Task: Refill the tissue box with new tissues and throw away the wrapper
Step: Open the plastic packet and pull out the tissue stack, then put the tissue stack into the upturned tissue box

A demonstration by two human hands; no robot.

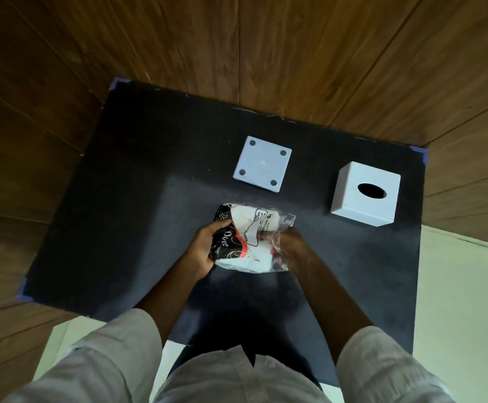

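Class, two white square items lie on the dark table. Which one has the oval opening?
The white cube at the right: an oval opening on top. The flat white panel shows only four corner dots.

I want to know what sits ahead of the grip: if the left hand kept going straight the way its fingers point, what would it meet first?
The left hand already grips the plastic-wrapped tissue pack, so that comes first. Beyond it, probably the flat white square base plate with four dark dots, though depth is unclear.
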